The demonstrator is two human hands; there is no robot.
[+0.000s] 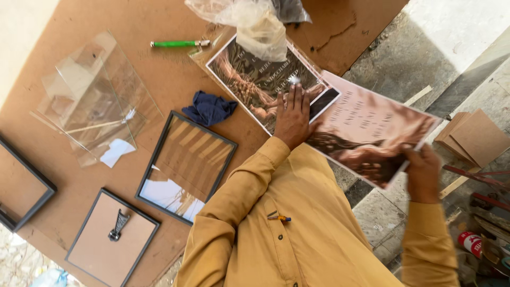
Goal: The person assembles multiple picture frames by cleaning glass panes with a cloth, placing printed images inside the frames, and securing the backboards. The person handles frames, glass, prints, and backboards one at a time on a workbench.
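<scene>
My left hand (pixel 292 117) lies flat, fingers apart, on a dark printed picture (pixel 255 79) on the brown board (pixel 175 79). My right hand (pixel 422 172) grips the lower right edge of a second, pinkish printed sheet (pixel 372 133), held tilted past the board's edge and partly over the first print. A black frame with glass (pixel 186 167) lies left of my left arm. Near the front edge sits a frame backing with a metal stand clip (pixel 112 236).
Loose glass panes (pixel 95 95) lie at the left. A green glass cutter (pixel 178 43), a dark blue cloth (pixel 210 108), crumpled clear plastic (pixel 255 21), another black frame (pixel 21 186). Brown board pieces (pixel 473 135) and clutter sit on the floor at right.
</scene>
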